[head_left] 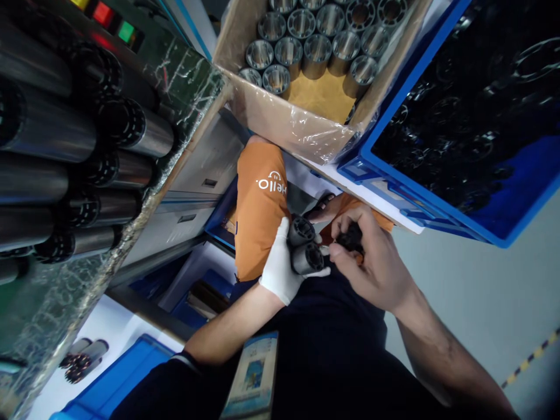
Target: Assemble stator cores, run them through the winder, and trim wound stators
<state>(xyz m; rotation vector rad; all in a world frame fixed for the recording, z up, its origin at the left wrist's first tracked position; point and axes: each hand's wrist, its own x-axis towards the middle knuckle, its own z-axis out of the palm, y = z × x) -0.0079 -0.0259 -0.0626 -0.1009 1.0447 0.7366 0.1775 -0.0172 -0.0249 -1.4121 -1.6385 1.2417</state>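
Observation:
My left hand (279,265), in a white glove, is wrapped around two short metal cylinders side by side. The upper metal cylinder (301,231) and the lower metal cylinder (307,259) both show dark slotted ends facing up. Just to the right, my bare right hand (378,262) is closed with thumb and fingers on small black plastic parts (350,237), probably rings; their exact shape is blurred. The two hands are close together above my lap, with the right fingertips near the cylinders' ends.
A plastic-lined cardboard box (293,119) at the top holds several upright metal cylinders (317,55). To its right is a blue crate (503,230) of black rings. Longer metal cylinders with black ends (48,125) lie on the green bench (87,274) at left. Drawers (188,201) stand below.

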